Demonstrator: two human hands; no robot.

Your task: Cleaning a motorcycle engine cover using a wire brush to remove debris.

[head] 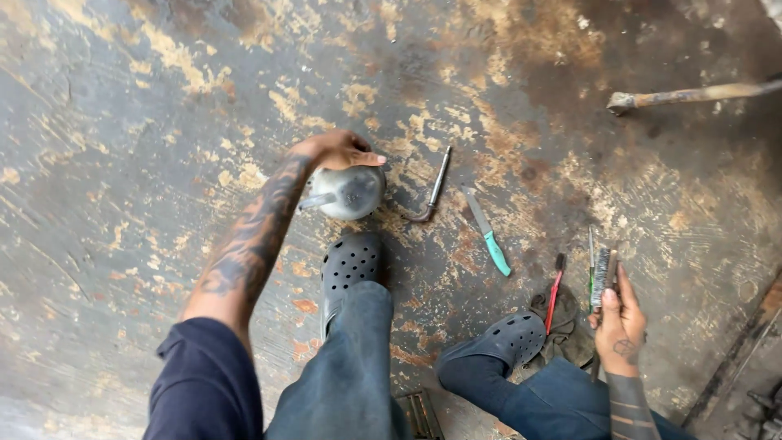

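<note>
- Head view, looking straight down on a stained, rust-flecked floor [122, 122].
- Left hand [338, 151] laid palm-down over the top of a small rounded metal vessel [349, 192], fingers curled round its upper edge in a grasp, forearm stretched out from a dark sleeve.
- Vessel resting on the floor just beyond the toe of the left dark perforated clog [349, 265], touching or nearly touching it; cannot tell which.
- Dull grey, dented-looking body, sooty on the near face, with a short spout or stub poking out on the side away from the tools.
- Judged stiff and fairly light, likely thin sheet metal; grimy, so perhaps slippery; best held by the rim or across the top, as gripped now.
- Bent metal rod [432, 189] lying just beside the vessel, on its far side from the spout.
- Knife with a green handle [489, 232] a little further from the vessel than the rod.
- Right hand [621, 326] clenched round a wire brush [601, 275], well apart from the vessel, past the right clog [501, 342].
- Red-handled tool [555, 292] and crumpled rag [570, 334] near that hand.
- Long rusty bar [692, 94] far from the vessel, towards the upper edge.
</note>
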